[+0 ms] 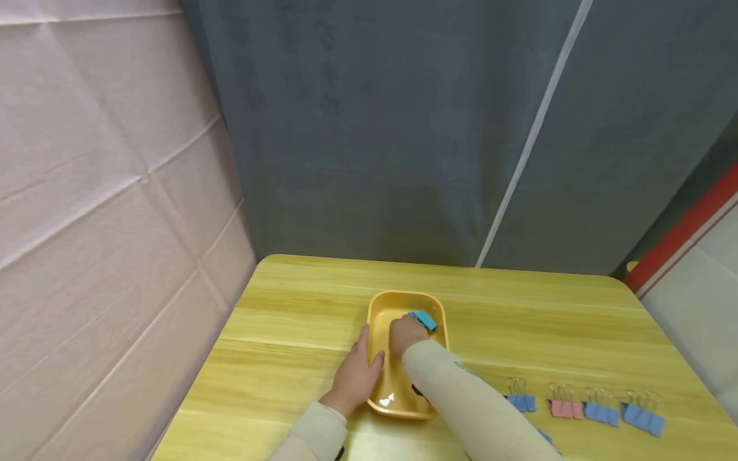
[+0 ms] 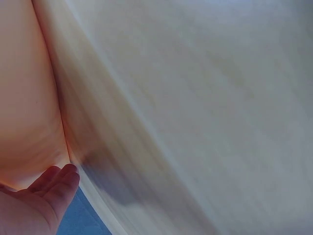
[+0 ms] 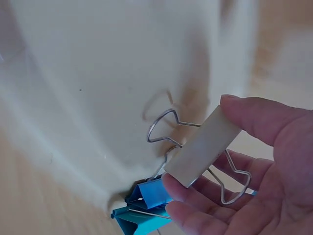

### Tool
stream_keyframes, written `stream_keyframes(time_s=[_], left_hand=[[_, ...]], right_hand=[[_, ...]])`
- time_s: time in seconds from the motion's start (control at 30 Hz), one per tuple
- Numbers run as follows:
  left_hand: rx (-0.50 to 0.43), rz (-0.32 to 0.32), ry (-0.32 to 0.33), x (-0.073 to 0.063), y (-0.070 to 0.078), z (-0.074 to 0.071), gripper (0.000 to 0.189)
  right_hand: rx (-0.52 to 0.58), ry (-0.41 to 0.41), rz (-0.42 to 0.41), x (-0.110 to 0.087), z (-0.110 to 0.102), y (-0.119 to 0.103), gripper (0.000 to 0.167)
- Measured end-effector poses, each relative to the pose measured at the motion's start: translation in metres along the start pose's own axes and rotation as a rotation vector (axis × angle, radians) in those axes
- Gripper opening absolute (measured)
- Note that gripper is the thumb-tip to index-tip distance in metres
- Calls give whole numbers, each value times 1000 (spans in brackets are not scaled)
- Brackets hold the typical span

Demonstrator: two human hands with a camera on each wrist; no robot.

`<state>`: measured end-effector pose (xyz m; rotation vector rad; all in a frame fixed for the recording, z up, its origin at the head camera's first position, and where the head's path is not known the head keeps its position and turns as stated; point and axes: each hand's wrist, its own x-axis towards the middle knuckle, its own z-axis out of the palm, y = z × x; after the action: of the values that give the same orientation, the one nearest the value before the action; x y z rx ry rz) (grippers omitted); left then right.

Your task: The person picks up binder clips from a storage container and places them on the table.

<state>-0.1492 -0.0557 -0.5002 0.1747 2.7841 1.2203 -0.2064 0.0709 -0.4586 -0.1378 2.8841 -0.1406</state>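
Note:
A yellow-orange plastic tray (image 1: 398, 415) stands on the wooden table. My left hand (image 1: 354, 378) holds its left side, thumb over the rim and fingers along the outer wall. In the left wrist view those fingers (image 2: 61, 188) touch the tray's outside. Inside the tray, my right hand (image 1: 406, 336) pinches a pale binder clip (image 3: 203, 147) between thumb and fingers, its two wire handles spread apart. Just below the pale clip in the right wrist view lie a blue binder clip (image 3: 150, 192) and a teal binder clip (image 3: 142, 219), close together and partly hidden by my fingertips.
Right of the tray, blue binder clips (image 1: 601, 413) and pink binder clips (image 1: 565, 408) stand in a row on the table (image 1: 323, 288). Another blue clip (image 1: 544, 436) shows partly past my right sleeve. A dark grey curtain (image 1: 369, 141) hangs behind the table.

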Motion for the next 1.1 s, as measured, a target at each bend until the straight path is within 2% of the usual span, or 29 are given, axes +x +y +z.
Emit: stream_keyframes(time_s=[0.33, 0.6, 0.9, 1.1], left_hand=[[10, 2, -1, 1, 0, -1, 68], [13, 27, 14, 2, -2, -1, 68], [33, 24, 14, 4, -4, -1, 68], [29, 36, 19, 4, -5, -2, 68]], right_hand=[[33, 25, -34, -3, -5, -2, 14], [32, 46, -72, -9, -10, -5, 16], [129, 62, -86, -13, -16, -6, 22], [140, 102, -133, -17, -21, -3, 18]])
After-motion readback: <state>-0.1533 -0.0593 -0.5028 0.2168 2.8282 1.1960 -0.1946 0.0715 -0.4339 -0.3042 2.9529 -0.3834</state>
